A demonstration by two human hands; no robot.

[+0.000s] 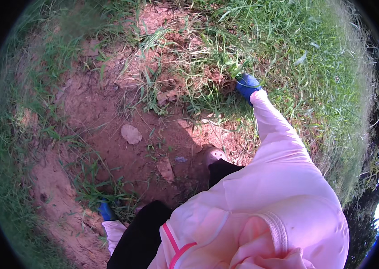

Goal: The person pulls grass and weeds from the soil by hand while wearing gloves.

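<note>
My right hand (pixel 248 84), in a blue glove, reaches down into the green grass (pixel 276 67). Its fingers are closed around some grass blades near the soil. At the lower left is my left hand (pixel 106 210), gloved in blue and partly hidden beside my dark trouser leg (pixel 142 232). A tuft of long-bladed grass (pixel 105 188) lies right against it; whether the fingers hold that tuft is unclear. Between the two hands is reddish bare soil (pixel 108 114) with loose, pale grass stems (pixel 182 67) along its far side.
A pinkish shoe (pixel 215 156) with holes stands on the soil. Dry leaves (pixel 131 134) and a brown leaf (pixel 166 169) lie nearby. My pink sleeve (pixel 276 131) and jacket cover the lower right. Dark foliage (pixel 367 188) borders the right rim.
</note>
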